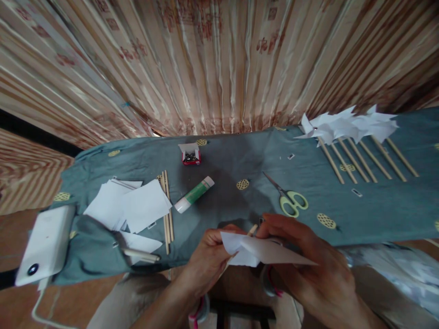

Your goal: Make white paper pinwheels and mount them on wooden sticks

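Observation:
Close to my lap, a folded white paper pinwheel [254, 250] is held between both hands. My left hand [209, 258] is closed on its left side, thumb and fingers pinching the paper. A wooden stick [253, 230] pokes out above the paper; most of its length is hidden. My right hand [308, 256] is curled round the right side, with the fingers at the paper's upper edge near the stick tip. One flap points to the right across this hand. Beyond it lie scissors [290, 201] with light green handles, blades slightly apart.
Several finished pinwheels [353, 125] on sticks lie in a row at the right. A green-and-white glue tube [194, 195] and an open red box of small metal pins [190, 156] sit mid-table. Leftward are loose sticks [167, 212], white paper sheets [146, 205] and a white corded device [46, 244].

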### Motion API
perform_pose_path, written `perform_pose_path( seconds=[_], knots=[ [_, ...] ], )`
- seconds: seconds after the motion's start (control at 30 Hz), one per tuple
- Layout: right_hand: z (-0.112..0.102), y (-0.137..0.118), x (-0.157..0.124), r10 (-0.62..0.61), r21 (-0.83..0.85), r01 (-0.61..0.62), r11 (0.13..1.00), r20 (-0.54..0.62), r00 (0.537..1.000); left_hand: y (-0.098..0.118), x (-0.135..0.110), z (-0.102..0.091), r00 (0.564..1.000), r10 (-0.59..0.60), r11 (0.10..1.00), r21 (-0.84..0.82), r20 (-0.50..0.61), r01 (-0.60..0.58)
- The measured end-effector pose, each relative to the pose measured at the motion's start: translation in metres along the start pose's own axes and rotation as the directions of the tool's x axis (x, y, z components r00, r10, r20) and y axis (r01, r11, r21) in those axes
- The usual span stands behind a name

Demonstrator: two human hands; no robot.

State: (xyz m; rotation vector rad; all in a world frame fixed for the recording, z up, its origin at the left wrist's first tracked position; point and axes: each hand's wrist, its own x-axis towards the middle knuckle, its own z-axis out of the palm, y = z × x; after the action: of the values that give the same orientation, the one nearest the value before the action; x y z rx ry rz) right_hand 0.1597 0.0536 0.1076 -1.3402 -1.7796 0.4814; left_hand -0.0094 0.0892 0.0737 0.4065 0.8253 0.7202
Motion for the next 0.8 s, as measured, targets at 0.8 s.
perform_pose_path(
  seconds=[0.8],
  knots=[
    [-0.0006,0.0036,-0.0010,0.027,-0.023,-0.026,0.999,0.010,1.000,0.0045,-0.0018,0.0049,0.999,-0.013,0.996,0.086,-0.036,0.016]
  ],
)
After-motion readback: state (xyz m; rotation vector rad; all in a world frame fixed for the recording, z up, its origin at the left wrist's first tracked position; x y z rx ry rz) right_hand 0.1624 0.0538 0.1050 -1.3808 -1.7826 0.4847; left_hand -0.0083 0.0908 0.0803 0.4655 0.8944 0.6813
